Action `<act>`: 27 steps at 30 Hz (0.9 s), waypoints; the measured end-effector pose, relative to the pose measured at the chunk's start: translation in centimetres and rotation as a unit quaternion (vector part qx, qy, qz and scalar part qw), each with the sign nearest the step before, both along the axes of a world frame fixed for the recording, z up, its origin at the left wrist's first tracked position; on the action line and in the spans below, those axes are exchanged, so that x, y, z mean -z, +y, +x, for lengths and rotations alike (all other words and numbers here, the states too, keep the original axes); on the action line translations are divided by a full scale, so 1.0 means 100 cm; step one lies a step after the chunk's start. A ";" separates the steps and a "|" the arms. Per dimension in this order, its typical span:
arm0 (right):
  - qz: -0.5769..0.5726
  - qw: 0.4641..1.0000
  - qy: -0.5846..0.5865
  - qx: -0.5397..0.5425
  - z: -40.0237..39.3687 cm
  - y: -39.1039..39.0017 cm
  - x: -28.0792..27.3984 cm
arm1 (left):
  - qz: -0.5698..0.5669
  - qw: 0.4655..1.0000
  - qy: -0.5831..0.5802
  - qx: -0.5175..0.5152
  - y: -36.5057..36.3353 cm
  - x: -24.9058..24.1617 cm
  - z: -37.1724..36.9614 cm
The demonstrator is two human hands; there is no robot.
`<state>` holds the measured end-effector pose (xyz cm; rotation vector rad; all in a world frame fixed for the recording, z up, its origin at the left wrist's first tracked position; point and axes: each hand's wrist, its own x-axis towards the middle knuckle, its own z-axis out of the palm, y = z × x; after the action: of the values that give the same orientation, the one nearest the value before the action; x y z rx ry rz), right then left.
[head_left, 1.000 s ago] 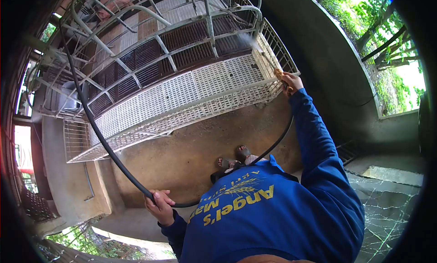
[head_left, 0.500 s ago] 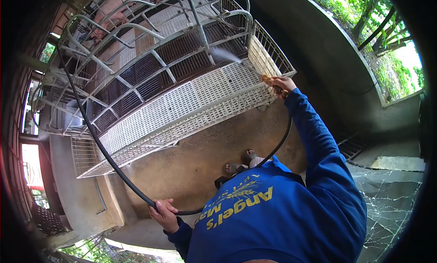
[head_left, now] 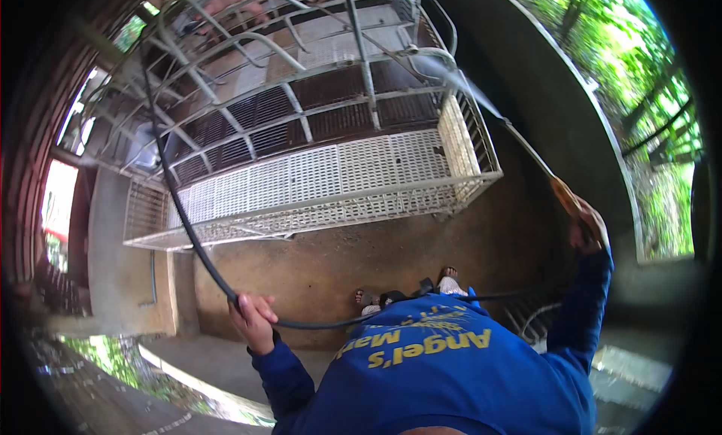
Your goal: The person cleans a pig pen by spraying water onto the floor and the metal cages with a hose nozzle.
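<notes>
My right hand (head_left: 588,228) is closed around the orange-brown handle of a spray wand (head_left: 530,150), out to the right of the pen. A white jet of water (head_left: 459,81) shoots from the wand's tip toward the pen's far right corner. My left hand (head_left: 254,320) grips a black hose (head_left: 180,209) at the lower left. From there the hose runs up over the left of the pen, and also across behind my waist to the right. The metal-railed pen (head_left: 323,197) has a white slotted floor panel (head_left: 301,173) in its near part and dark slats beyond.
Pink pigs (head_left: 237,0) are behind the rails at the top left. A grey bucket (head_left: 143,147) stands by the pen's left end. Brown concrete floor (head_left: 316,277) lies between the pen and my feet. A low wall (head_left: 579,89) runs along the right, with greenery outside.
My right hand and the wand have swung right, away from the pen's corner. The jet now passes over the right end rail. My left hand keeps its hold on the hose.
</notes>
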<state>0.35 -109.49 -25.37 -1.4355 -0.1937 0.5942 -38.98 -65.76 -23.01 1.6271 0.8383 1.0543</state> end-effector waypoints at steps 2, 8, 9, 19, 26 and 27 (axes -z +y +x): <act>0.008 0.997 0.033 0.062 0.014 -0.047 0.004 | -0.001 1.000 -0.012 0.000 -0.014 -0.007 0.036; 0.028 0.980 0.117 0.160 0.075 -0.182 0.078 | -0.007 0.999 -0.036 0.001 -0.056 -0.018 0.129; 0.018 0.973 0.155 0.171 0.089 -0.193 0.089 | -0.008 0.999 -0.030 -0.010 -0.060 -0.016 0.138; -0.088 0.948 0.302 0.042 0.226 -0.173 0.158 | -0.060 0.996 0.031 -0.065 -0.076 0.045 0.180; -0.054 0.928 0.365 -0.051 0.303 -0.164 0.223 | -0.055 0.988 0.088 -0.115 -0.103 0.031 0.253; -0.037 0.920 0.383 -0.067 0.316 -0.172 0.242 | -0.057 0.983 0.100 -0.144 -0.111 0.028 0.268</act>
<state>31.92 -126.65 -49.59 -1.1677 0.3598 1.2404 -12.18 -76.88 -25.81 1.5620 1.2744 1.0288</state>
